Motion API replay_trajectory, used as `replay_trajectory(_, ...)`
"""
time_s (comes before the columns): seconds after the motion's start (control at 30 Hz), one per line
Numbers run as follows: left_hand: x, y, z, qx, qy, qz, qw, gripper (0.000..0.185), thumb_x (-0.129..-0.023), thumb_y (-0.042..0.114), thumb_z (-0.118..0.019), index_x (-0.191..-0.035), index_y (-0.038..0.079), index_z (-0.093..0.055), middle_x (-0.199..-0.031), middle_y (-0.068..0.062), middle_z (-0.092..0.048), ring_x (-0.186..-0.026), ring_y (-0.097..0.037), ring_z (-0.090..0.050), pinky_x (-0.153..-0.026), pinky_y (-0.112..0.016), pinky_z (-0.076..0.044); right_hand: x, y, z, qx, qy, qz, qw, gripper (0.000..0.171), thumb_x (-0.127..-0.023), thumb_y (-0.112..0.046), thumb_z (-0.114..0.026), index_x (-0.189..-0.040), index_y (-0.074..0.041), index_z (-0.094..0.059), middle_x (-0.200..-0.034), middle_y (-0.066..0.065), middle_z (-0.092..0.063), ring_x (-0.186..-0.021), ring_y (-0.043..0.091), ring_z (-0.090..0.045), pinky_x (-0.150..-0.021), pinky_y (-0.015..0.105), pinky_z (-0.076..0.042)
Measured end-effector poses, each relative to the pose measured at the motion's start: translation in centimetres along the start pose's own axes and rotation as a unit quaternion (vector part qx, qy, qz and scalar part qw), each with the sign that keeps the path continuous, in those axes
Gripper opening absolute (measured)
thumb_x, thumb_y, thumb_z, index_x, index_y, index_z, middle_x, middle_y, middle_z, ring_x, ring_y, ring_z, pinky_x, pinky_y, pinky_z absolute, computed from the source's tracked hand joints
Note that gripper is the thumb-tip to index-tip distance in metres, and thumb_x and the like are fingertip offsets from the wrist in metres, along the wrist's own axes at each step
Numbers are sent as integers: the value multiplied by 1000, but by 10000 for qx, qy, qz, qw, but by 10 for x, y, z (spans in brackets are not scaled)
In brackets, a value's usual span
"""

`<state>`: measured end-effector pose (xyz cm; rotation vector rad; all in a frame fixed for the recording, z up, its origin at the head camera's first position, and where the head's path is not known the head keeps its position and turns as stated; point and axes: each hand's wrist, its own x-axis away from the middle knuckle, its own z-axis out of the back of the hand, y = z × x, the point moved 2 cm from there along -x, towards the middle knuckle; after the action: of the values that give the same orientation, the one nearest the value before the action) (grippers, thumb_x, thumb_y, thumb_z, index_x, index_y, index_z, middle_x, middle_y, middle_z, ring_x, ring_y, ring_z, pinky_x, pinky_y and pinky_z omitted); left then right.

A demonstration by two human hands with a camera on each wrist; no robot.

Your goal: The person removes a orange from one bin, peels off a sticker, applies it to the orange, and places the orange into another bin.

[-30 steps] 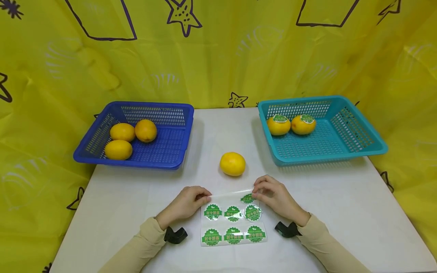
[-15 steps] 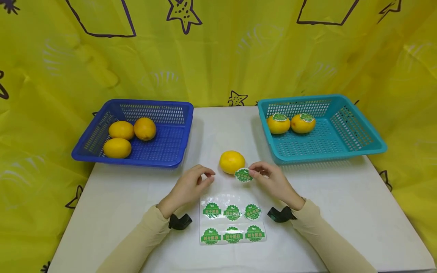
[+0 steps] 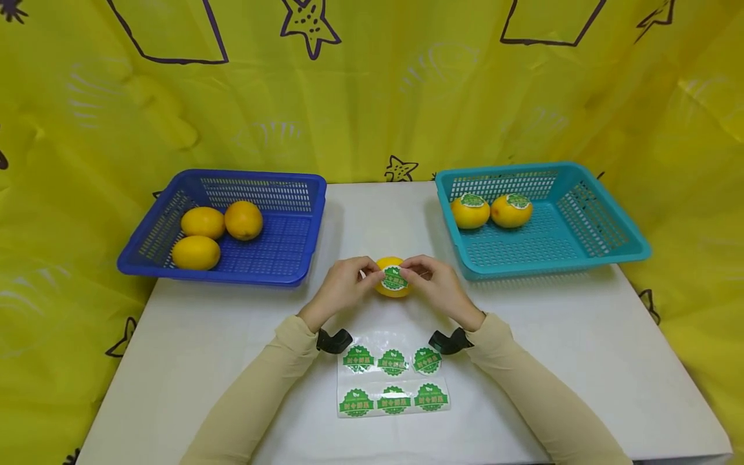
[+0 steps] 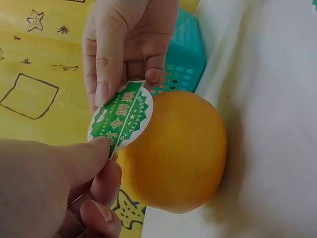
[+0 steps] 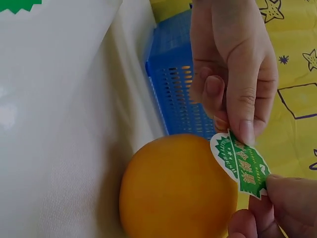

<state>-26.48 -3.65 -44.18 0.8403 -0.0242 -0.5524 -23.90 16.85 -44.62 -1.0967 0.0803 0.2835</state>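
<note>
Hands at frame centre, the left hand (image 3: 343,289) and right hand (image 3: 437,289), both pinch a green sticker (image 3: 394,279) stretched just over the orange (image 3: 392,265) on the surface (image 3: 232,349).

Open bench (image 3: 581,342) lies right and left of the sticker sheet (image 3: 393,382). The blue basket (image 3: 302,248) and teal basket (image 3: 459,248) flank a clear lane between them; there the orange (image 3: 388,289) sits, with both hands closing it off from the front.
</note>
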Motion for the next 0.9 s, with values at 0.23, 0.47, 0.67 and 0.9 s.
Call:
replay_trajectory(0.23, -8, -1, 1, 385, -273, 167, 9987, 15, -97, 21, -65, -95, 7, -69, -83, 1, -64, -67, -15, -52, -61, -27, -46, 1, 0, 1, 275, 268, -68, 9992, 25, -90, -16, -73, -110, -1, -67, -94, 8, -67, -83, 21, -61, -73, 30, -52)
replay_trajectory(0.47, -10, -6, 3, 585, -462, 390, 9965, 16, -98, 22, -63, -97, 7, -69, -84, 1, -63, -69, -16, -53, -62, -28, -45, 5, 2, 2, 490, 381, -205, 9979, 19, -91, -17, -72, -97, 1, -69, -85, 7, -66, -74, 19, -58, -66, 29, -49)
replay_trajectory(0.67, -11, -7, 3, 501, -420, 486, 9967, 19, -96, 26, -65, -94, 7, -70, -83, 1, -63, -70, -15, -53, -63, -28, -46, 5, 2, 0, 509, 257, -271, 9980, 15, -92, -15, -69, -91, 0, -69, -79, 4, -64, -71, 18, -55, -63, 27, -45)
replay_trajectory(0.9, -13, -2, 0, 59, -212, 505, 9985, 21, -93, 29, -70, -86, 9, -69, -75, 4, -61, -68, -15, -52, -60, -27, -42, 5, 5, -1, 576, 389, -291, 9972, 11, -91, -12, -68, -88, -2, -69, -78, 4, -62, -71, 18, -54, -64, 30, -45)
